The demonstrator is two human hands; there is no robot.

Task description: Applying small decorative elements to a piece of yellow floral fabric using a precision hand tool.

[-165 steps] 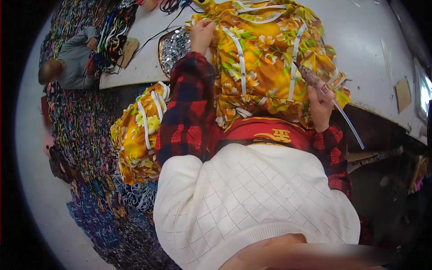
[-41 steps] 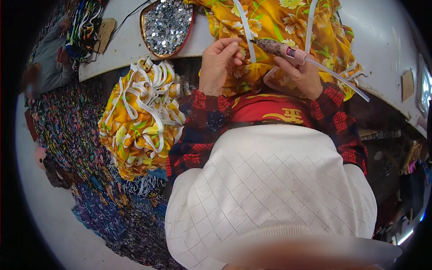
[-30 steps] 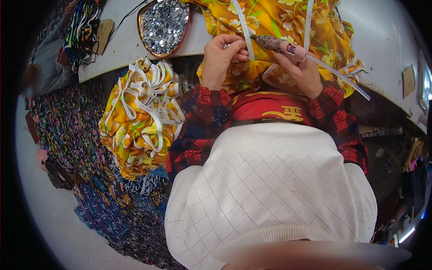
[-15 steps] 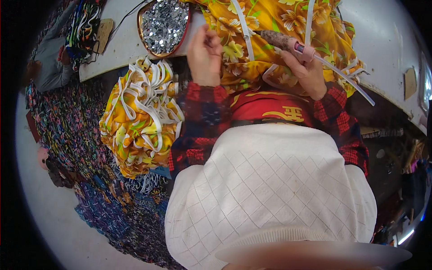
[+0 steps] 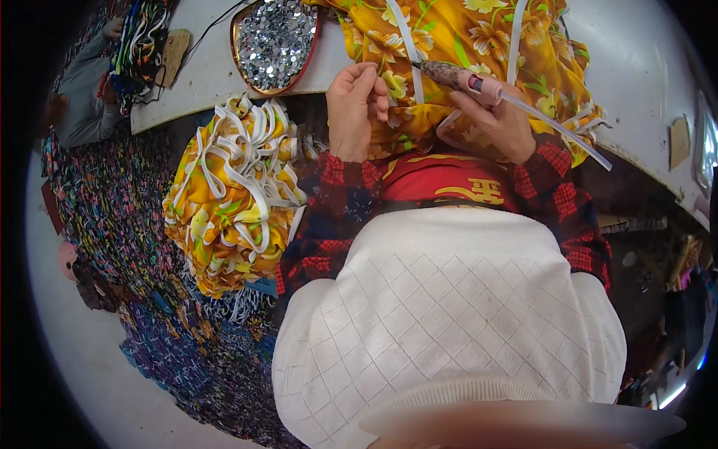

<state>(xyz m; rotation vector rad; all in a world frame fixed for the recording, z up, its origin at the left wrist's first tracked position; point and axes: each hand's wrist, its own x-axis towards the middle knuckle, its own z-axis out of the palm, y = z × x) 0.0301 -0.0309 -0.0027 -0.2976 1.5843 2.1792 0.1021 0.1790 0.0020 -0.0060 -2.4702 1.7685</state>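
Observation:
My right hand (image 5: 502, 123) is wrapped round a pink hot glue gun (image 5: 482, 86) with a dark speckled front. A long translucent glue stick (image 5: 565, 135) sticks out of its back end. The gun's tip points left, close to a white strap (image 5: 407, 45) on yellow-orange floral fabric (image 5: 486, 37) spread over the table. Just left of that tip, my left hand (image 5: 351, 108) is raised with thumb and forefinger pinched together; whatever they hold is too small to make out. Beyond it lies a red-rimmed tray (image 5: 307, 71) full of shiny silver discs (image 5: 273, 41).
A bundle of the same floral fabric with white trim (image 5: 239, 194) is heaped left of my lap. Farther left, a multicoloured textile pile (image 5: 105, 224) covers the floor, and a person in a grey sleeve (image 5: 86, 97) is beside it. The white table (image 5: 636, 82) curves away at the right.
My left hand has moved right, away from the tray, its fingers now pinched near the gun's tip. My right hand and the glue gun have shifted slightly left and down.

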